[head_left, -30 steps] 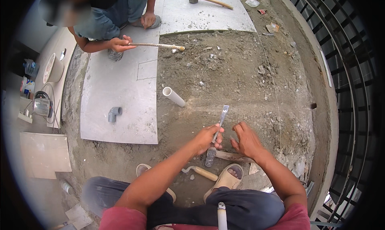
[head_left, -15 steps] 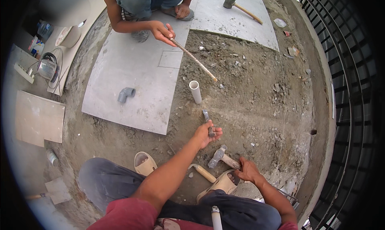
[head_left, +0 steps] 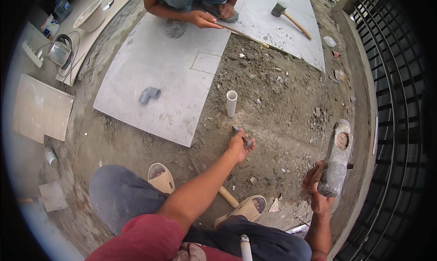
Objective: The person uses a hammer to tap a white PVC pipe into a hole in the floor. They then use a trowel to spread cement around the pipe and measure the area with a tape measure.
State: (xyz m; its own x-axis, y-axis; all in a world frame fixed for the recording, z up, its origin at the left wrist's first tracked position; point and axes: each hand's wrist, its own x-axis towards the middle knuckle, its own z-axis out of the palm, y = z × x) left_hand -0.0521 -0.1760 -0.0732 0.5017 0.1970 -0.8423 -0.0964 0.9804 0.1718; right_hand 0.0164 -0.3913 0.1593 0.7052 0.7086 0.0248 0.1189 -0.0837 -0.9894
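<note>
My left hand (head_left: 240, 146) is closed around a short metal chisel (head_left: 248, 143). Its narrow end points toward an upright white plastic pipe (head_left: 231, 107) standing in the dirt, just beyond my fingers. On the right, my right hand (head_left: 319, 201) grips a hammer (head_left: 334, 163) raised close to the camera. The worn grey hammer head covers part of that hand and most of the handle. Between my sandals lies a trowel (head_left: 228, 197) with a wooden handle, its blade partly behind my left forearm.
Across from me, a co-worker's hand (head_left: 204, 20) holds a ribbed steel rod (head_left: 246, 35). A grey pipe elbow (head_left: 149, 95) lies on the large grey tile (head_left: 175, 79). A mallet (head_left: 291, 21) rests on the far tile. String (head_left: 324, 106) runs beside the right-hand kerb and black grille (head_left: 391, 88).
The hammer has risen from the ground by my right foot, up and to the right. My left hand has tilted the chisel, keeping hold. The co-worker's rod has swung up, away from the pipe.
</note>
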